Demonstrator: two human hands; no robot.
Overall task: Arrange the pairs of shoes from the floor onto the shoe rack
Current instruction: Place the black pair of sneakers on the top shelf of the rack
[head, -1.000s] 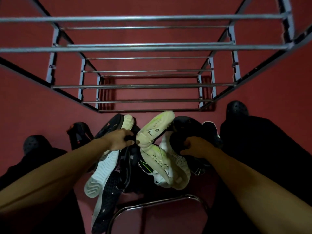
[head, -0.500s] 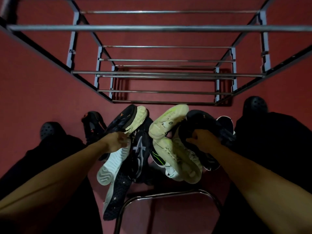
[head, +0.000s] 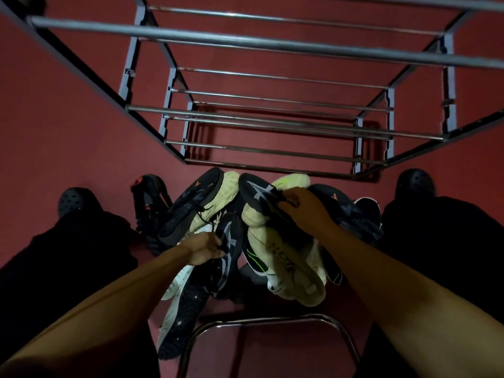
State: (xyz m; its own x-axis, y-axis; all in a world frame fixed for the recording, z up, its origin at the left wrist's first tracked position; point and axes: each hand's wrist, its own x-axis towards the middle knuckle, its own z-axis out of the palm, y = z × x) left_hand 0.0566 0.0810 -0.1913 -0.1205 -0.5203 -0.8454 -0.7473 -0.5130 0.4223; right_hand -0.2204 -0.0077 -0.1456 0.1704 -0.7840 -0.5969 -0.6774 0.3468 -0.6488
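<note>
A heap of shoes lies on the red floor in front of a bare metal shoe rack (head: 272, 45). My right hand (head: 305, 208) grips a black sneaker with a grey X mark (head: 256, 190) by its laces, lifted above the pale cream sneakers (head: 289, 268). My left hand (head: 204, 249) grips a matching black sneaker with a grey X (head: 230, 241) that stands toe-up in the heap. A dark sneaker with an orange mark and cream sole (head: 196, 203) leans at the left of the pile.
My two feet in black clogs (head: 72, 200) (head: 414, 182) stand on either side of the heap. A black and orange shoe (head: 148, 197) lies left. A chrome tube frame (head: 267, 323) curves just below the pile. The rack's bars reach overhead.
My right hand let go of the dark shoe on the right and lifted a black X sneaker up. My left hand shifted right onto the other X sneaker. The view moved nearer the rack.
</note>
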